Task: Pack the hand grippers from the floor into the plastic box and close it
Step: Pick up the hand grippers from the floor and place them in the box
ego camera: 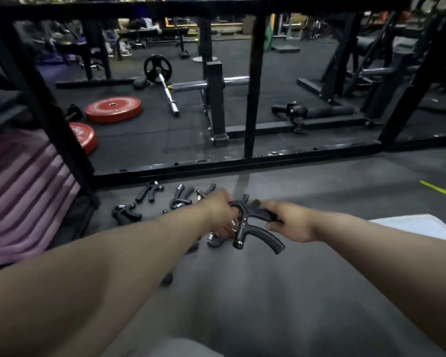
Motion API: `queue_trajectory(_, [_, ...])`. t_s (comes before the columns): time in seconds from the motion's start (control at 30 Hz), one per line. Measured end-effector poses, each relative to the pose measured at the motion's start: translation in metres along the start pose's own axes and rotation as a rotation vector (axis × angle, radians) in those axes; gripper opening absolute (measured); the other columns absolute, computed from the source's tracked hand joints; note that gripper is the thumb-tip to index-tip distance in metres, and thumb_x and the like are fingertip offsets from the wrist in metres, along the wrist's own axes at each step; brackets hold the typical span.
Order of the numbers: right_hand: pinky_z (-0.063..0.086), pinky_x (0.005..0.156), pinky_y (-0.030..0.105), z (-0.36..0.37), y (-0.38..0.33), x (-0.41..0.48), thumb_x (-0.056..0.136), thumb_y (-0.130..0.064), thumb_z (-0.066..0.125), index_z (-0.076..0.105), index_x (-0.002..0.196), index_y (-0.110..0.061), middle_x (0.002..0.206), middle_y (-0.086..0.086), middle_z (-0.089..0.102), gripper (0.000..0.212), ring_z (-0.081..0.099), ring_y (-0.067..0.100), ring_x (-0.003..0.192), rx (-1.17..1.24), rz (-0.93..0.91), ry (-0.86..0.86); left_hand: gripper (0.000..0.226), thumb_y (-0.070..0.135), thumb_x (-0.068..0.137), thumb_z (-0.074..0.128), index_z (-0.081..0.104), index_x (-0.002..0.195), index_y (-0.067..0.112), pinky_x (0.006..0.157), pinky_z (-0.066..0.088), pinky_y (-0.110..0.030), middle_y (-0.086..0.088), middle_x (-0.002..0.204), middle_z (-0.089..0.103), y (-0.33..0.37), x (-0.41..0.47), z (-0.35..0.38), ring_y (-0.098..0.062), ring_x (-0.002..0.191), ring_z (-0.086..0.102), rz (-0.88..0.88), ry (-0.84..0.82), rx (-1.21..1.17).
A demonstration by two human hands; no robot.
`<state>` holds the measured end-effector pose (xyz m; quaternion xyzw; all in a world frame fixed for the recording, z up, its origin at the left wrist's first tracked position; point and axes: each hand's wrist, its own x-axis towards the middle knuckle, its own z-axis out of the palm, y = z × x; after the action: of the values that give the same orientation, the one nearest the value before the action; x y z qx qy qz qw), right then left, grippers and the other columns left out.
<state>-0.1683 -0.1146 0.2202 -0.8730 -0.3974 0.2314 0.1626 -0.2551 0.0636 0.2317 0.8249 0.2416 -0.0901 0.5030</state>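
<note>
Holding one gripper (243,228) just off the rack base (191,167): left hand (218,211) curled round its loop, right hand (292,222) gripping a handle. Spare grippers (150,191) lie along the base.

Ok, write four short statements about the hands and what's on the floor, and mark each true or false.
The right hand grips a handle of the black hand gripper. True.
The left hand lies flat on the floor. False: it holds the same hand gripper's top.
Several other grippers lie on the floor, ahead and left. True.
The two weight plates are blue. False: they are red.
</note>
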Motion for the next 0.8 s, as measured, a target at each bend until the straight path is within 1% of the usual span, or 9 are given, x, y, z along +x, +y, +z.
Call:
queue_trajectory(0.13, [0.052,0.077,0.028,-0.023,0.066,-0.044,0.082,-0.023,0.07,0.053,0.115,-0.021,0.096,-0.002,0.068,0.037,0.064,0.017,0.086,0.069,0.091,0.078,0.021,0.006,0.099,0.047,0.051,0.082,0.017,0.053,0.056,-0.034,-0.015,0.071,0.062,0.044,0.01,0.048,-0.025,0.053,0.063,0.015,-0.079,0.047])
queue_trajectory(0.2, [0.05,0.066,0.026,-0.041,0.097,-0.069,0.082,-0.024,0.071,0.057,0.095,-0.019,0.082,0.0,0.068,0.021,0.065,0.018,0.075,0.06,0.136,0.108,0.018,0.004,0.1,0.048,0.051,0.086,0.016,0.052,0.056,-0.033,-0.012,0.072,0.061,0.064,0.017,0.072,-0.024,0.054,0.061,-0.003,-0.11,-0.012])
queue_trajectory(0.27, [0.054,0.067,0.031,-0.058,0.123,-0.096,0.082,-0.027,0.071,0.056,0.086,-0.021,0.076,-0.001,0.069,0.016,0.067,0.019,0.073,0.082,0.173,0.116,0.012,0.003,0.1,0.048,0.053,0.093,0.012,0.053,0.059,-0.034,-0.013,0.072,0.062,0.082,0.023,0.1,-0.024,0.056,0.063,-0.013,-0.149,-0.01])
queue_trajectory(0.37, [0.047,0.067,0.031,-0.071,0.154,-0.132,0.084,-0.035,0.07,0.05,0.092,-0.023,0.079,-0.009,0.062,0.024,0.061,0.019,0.078,-0.008,0.198,0.062,0.011,-0.002,0.098,0.048,0.053,0.104,0.005,0.049,0.059,-0.037,-0.018,0.077,0.063,0.113,0.018,0.145,-0.028,0.055,0.066,-0.026,-0.206,0.009])
queue_trajectory(0.5, [0.035,0.07,0.026,-0.088,0.183,-0.174,0.093,-0.036,0.059,0.05,0.107,-0.018,0.092,-0.004,0.055,0.024,0.053,0.02,0.085,-0.143,0.214,-0.009,0.019,-0.006,0.097,0.036,0.053,0.101,0.003,0.058,0.061,-0.042,-0.021,0.084,0.061,0.157,-0.005,0.203,-0.032,0.061,0.065,0.001,-0.255,0.058])
queue_trajectory(0.6, [0.035,0.069,0.027,-0.106,0.208,-0.205,0.095,-0.038,0.056,0.046,0.1,-0.02,0.082,-0.008,0.051,0.021,0.052,0.021,0.084,-0.184,0.223,-0.022,0.025,-0.007,0.096,0.033,0.052,0.107,0.005,0.06,0.06,-0.043,-0.019,0.081,0.059,0.181,-0.016,0.24,-0.029,0.057,0.064,0.051,-0.272,0.108])
queue_trajectory(0.67, [0.036,0.064,0.028,-0.118,0.225,-0.223,0.095,-0.041,0.055,0.043,0.095,-0.023,0.078,-0.011,0.047,0.022,0.051,0.021,0.083,-0.167,0.227,-0.033,0.023,-0.004,0.095,0.036,0.055,0.106,0.006,0.063,0.06,-0.041,-0.019,0.083,0.063,0.198,-0.022,0.259,-0.028,0.057,0.066,0.115,-0.276,0.276])
queue_trajectory(0.73, [0.039,0.06,0.025,-0.128,0.239,-0.235,0.096,-0.04,0.056,0.045,0.093,-0.022,0.078,-0.009,0.049,0.022,0.053,0.022,0.081,-0.17,0.233,-0.057,0.023,0.007,0.091,0.045,0.063,0.105,0.011,0.064,0.06,-0.036,-0.013,0.086,0.071,0.218,-0.024,0.271,-0.024,0.065,0.07,0.261,-0.234,0.607])
queue_trajectory(0.8, [0.049,0.069,0.034,-0.136,0.254,-0.244,0.096,-0.036,0.057,0.047,0.087,-0.022,0.08,-0.004,0.053,0.02,0.056,0.024,0.08,-0.09,0.25,-0.086,0.024,0.014,0.086,0.052,0.068,0.102,0.02,0.065,0.056,-0.027,-0.002,0.09,0.072,0.241,-0.024,0.282,-0.021,0.081,0.07,0.415,-0.181,0.919])
